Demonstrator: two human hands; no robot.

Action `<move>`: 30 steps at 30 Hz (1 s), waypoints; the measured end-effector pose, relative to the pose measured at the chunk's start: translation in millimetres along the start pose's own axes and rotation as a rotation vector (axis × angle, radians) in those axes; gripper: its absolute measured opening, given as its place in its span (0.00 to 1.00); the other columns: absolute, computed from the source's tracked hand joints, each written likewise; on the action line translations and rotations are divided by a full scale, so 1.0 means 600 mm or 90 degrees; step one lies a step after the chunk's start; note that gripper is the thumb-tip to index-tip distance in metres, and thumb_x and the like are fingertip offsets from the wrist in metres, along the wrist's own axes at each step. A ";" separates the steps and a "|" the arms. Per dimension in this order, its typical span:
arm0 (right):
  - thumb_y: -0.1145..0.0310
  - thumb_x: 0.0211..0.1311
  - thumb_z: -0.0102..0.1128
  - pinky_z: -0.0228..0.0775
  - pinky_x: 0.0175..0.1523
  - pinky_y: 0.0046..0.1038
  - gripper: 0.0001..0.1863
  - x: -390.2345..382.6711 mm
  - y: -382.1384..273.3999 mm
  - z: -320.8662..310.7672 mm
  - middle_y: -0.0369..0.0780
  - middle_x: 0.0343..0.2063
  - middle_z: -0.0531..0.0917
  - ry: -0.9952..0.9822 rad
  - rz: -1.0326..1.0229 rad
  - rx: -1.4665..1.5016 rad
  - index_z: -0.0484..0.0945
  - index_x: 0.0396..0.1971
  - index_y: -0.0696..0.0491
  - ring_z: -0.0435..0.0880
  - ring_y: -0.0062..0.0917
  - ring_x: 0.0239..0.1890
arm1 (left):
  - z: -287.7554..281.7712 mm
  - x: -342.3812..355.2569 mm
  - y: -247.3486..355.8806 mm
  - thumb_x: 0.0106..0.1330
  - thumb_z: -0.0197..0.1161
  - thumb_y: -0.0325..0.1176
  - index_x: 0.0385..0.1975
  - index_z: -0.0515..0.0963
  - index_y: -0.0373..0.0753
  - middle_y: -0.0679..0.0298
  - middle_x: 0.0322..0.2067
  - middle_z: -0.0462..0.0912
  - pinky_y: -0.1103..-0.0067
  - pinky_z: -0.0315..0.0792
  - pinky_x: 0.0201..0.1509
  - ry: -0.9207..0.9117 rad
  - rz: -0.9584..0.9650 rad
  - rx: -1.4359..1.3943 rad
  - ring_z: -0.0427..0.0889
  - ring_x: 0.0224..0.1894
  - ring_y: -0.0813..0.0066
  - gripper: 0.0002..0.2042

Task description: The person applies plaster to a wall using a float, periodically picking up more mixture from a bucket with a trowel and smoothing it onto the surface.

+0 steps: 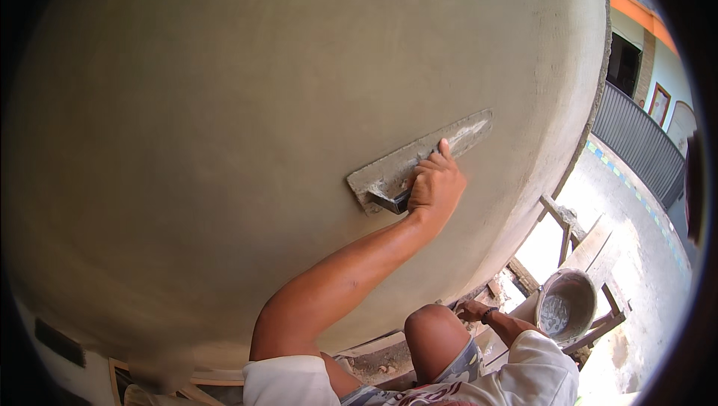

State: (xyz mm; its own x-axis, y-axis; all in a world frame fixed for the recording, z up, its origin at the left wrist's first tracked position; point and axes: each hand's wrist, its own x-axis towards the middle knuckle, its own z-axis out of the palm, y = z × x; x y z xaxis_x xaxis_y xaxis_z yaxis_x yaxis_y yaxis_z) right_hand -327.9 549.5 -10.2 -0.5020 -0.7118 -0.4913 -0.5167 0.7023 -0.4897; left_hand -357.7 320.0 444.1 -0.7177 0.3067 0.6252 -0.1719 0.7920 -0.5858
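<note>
Grey plaster covers the wall (pixel 224 107) in the head view. Your left hand (pixel 436 182) is clamped on the trowel (pixel 407 158), blade placed against the wall, tilted upward to the right. Your right hand (pixel 473 311), well apart, sits near your knee (pixel 428 329); its grip cannot be determined. Bucket (pixel 574 286): beside your right forearm (pixel 508 327).

Trowel (pixel 407 159) on wall (pixel 202 122) (bucket (pixel 582 297) rightward).
</note>
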 end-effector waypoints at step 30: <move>0.57 0.68 0.55 0.74 0.35 0.26 0.20 -0.211 -0.529 -0.481 0.38 0.35 0.80 -0.228 -0.870 1.149 0.75 0.51 0.56 0.80 0.21 0.35 | -0.182 -0.062 -0.204 0.75 0.48 0.29 0.60 0.67 0.32 0.57 0.48 0.78 0.75 0.79 0.43 -0.261 0.130 -1.393 0.82 0.43 0.70 0.16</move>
State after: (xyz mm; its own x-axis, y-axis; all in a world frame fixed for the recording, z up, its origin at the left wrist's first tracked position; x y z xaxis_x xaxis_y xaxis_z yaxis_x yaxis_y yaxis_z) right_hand -300.5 414.4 415.3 -0.3074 -0.7262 0.6149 0.7152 -0.6025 -0.3541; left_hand -236.3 269.3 548.8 -0.7313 0.5722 0.3711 0.4782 0.0421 0.8773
